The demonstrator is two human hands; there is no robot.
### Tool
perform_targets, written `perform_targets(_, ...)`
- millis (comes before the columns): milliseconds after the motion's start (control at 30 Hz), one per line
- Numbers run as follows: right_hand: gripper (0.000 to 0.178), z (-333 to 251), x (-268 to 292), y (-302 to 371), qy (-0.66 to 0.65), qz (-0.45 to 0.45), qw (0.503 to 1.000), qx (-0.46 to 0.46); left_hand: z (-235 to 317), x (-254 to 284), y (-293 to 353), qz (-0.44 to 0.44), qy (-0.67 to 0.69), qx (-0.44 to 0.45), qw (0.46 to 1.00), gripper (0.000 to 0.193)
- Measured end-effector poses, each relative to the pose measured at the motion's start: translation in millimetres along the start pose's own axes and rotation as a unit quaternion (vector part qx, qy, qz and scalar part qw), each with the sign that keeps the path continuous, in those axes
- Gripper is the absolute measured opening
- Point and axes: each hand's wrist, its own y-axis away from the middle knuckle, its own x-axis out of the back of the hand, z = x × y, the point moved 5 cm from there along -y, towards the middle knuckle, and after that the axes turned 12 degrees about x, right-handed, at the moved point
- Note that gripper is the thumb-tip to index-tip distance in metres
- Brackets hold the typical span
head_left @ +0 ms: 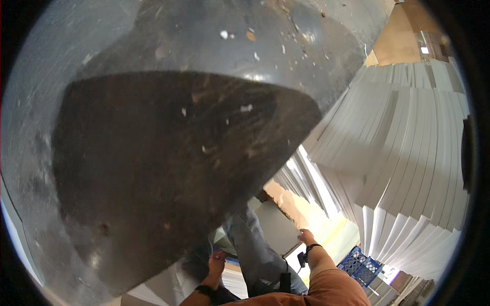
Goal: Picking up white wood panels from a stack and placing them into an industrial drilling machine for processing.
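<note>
Two bare hands show low on my feed, well apart, with a leg in grey-blue jeans (250, 252) between them. The right hand (306, 236) reaches farther forward and meets the near right corner of a grey board (275, 228), which lies to its left, forward of the left hand (217, 261). From where I sit, the right fingers look bent at the board's edge, but they are small and glare-lit, so I cannot tell whether they grip it or only rest there. The left hand is partly curled, thumb side up, just beside the jeans and apart from the board; I cannot tell whether anything is inside it.

A black band (205, 290) circles the left wrist, and a dark strap with a small device (302, 259) sits on the right. The right sleeve (337, 289) is orange.

Ahead of both hands, and out to the left, I get a large dark grey surface (168, 137), scuffed, flecked with white and brown bits and partly in shadow. To the right of the right hand, many white panels (403, 148) stand packed side by side. Nearer that wrist, on its right, is a blue crate (360, 265).
</note>
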Motion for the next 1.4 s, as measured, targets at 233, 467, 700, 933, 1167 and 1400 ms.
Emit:
perform_targets(233, 0.052, -78, -25, 24, -0.500, -0.283, 0.818, -0.012, -83, -63, -66, -0.063, -0.114, 0.140, 0.982, 0.034)
perform_targets(467, 0.043, -128, 33, -19, -0.257, -0.178, 0.927, 0.206, -83, -65, -66, -0.088, -0.187, 0.134, 0.969, 0.041)
perform_targets(700, 0.058, -164, 134, -38, -0.376, -0.200, 0.756, 0.497, -80, -70, -64, -0.124, -0.276, 0.086, 0.949, 0.050)
perform_targets(933, 0.063, -191, 191, 29, -0.301, -0.254, 0.844, 0.365, 60, 8, 10, 0.080, -0.189, -0.118, 0.972, 0.053)
perform_targets(1167, 0.070, -236, 212, 136, -0.131, -0.137, 0.777, 0.600, -4, 36, 190, 0.326, -0.226, -0.262, 0.880, 0.052)
perform_targets(1400, 0.034, -237, 205, 194, 0.223, 0.188, 0.687, 0.665, -86, -20, 236, 0.447, -0.310, -0.453, 0.707, 0.039)
